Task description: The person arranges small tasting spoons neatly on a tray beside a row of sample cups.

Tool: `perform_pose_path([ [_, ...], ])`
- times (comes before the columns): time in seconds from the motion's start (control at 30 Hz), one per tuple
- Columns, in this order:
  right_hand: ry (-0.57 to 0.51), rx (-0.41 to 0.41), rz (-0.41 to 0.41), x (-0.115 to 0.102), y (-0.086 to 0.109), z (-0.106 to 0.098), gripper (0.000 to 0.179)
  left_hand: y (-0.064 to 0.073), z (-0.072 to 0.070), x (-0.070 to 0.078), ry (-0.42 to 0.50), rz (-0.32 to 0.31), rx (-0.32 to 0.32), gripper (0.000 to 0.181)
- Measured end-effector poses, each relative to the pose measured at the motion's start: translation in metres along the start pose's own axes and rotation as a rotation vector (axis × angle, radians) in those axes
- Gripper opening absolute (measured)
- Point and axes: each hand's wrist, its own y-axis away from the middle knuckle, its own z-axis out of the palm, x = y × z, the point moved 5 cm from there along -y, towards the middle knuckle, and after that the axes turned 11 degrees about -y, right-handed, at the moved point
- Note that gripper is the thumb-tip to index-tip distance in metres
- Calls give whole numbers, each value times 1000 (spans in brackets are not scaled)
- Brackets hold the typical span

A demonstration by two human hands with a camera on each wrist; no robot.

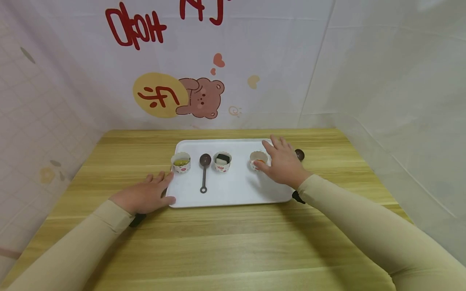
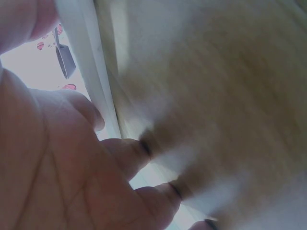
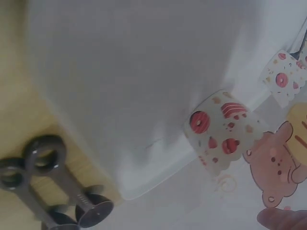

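Caution: right cup (image 1: 257,156) could tip.
Your right hand (image 1: 283,165), fingers loosely spread, holds nothing; its thumb overhangs this cup on the tray (image 1: 236,188), so a low sweep could knock it. Your left hand (image 1: 146,195), fingers extended, grips nothing at the tray's left edge; pushing could slide the tray. Wood-grain table (image 1: 218,246); printed cloth (image 1: 273,95) behind.

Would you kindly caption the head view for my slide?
Left hand at a white tray's edge, right hand by a patterned cup.

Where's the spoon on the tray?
In the head view, the brown measuring spoon lies left of centre on the white tray, between the leftmost paper cup and the middle paper cup.
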Motion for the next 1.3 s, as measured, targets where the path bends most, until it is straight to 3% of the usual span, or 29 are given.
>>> perform_pose_path([
  [0.23, 10, -2, 9, 12, 5, -2, 84, 0, 0, -1, -1, -11, -16, 93],
  [0.57, 24, -44, 85, 36, 11, -4, 87, 0, -1, 0, 7, -13, -20, 93],
  [0.97, 41, -23, 68, 62, 21, -8, 70, -1, 1, -2, 1, -12, -12, 93],
  [1.3, 57, -51, 88, 82, 32, -8, 62, 0, 0, -2, 0, -3, 6, 93],
])
